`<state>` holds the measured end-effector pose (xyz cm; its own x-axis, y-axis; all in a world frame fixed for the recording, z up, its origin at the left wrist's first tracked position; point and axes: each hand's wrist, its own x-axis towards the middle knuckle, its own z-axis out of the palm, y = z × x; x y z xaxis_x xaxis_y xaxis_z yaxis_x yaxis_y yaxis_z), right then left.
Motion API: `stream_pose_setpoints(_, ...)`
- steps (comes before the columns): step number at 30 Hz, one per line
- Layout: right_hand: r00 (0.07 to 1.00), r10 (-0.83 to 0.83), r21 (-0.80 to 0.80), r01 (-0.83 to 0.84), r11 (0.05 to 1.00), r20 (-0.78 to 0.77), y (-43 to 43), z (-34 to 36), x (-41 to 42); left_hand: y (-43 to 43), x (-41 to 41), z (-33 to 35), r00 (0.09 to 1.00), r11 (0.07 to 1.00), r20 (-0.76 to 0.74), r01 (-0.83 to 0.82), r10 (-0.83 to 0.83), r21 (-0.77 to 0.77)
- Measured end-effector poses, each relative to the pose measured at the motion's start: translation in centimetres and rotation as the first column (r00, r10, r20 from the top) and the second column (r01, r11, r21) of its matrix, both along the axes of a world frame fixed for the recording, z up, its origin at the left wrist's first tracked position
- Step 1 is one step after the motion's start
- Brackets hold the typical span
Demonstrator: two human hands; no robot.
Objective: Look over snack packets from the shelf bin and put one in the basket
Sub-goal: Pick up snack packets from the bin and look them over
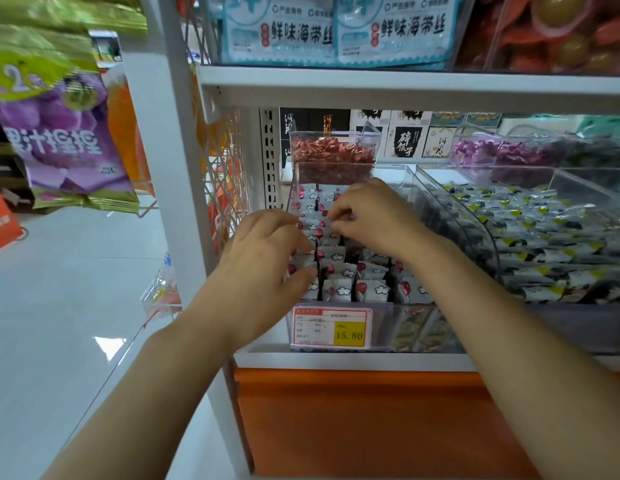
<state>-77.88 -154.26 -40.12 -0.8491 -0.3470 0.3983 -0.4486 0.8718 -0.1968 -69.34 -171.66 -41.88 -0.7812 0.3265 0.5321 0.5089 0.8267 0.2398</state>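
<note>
Here, both your hands were down in the clear bin (381, 325) at the front of the shelf (336, 362), among the white packets (339, 289) that stood in rows inside it. Your right hand (367, 216) sat over the back of the bin, fingers curled, with thumb and fingertips pinching the top edge of one of the packets. Your left hand (267, 258) was over the bin's left side, fingers bent down into the rows and the thumb pressed against a packet's face. It seemed to grip that one, though the fingers hid the hold. Every packet was inside the bin. A price tag (331, 328) was fixed to the bin's front wall. Behind the bin stood a tub (332, 154) of red sweets. Just right of the bin lay a second bin (544, 244) of black-and-yellow packs. Well left of the bin hung a purple bag (59, 140).
</note>
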Motion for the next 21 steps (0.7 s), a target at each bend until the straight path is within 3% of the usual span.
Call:
stream_pose_setpoints(2,1.000,-0.002,0.059,0.002,0.998,0.007,-0.4,-0.4,-0.3,0.0,0.1,0.1,1.000,1.000,-0.009,-0.002,0.002,0.001)
stream_pose_setpoints(5,1.000,0.015,0.018,-0.016,1.000,0.023,-0.9,-0.5,-0.4,0.0,0.2,0.2,1.000,1.000,-0.020,-0.010,0.010,0.004)
stream_pose_setpoints(9,0.995,0.084,-0.301,-0.061,0.952,0.062,-0.1,1.0,0.5,0.1,0.1,0.5,0.998,0.998,-0.049,-0.040,0.042,0.038)
stream_pose_setpoints(12,0.998,0.061,-0.460,-0.057,0.886,-0.006,1.3,2.1,2.1,0.3,0.4,0.9,0.993,0.991,-0.098,-0.055,0.068,0.123)
stream_pose_setpoints(17,0.990,-0.044,-0.718,-0.069,0.693,-0.137,4.0,2.3,5.8,1.5,0.8,1.1,0.995,0.961,-0.062,-0.060,0.080,0.269)
stream_pose_setpoints(21,0.999,0.020,-0.892,-0.031,0.450,-0.025,5.4,1.5,8.0,2.9,1.2,1.1,0.995,0.904,0.095,-0.045,0.005,0.425)
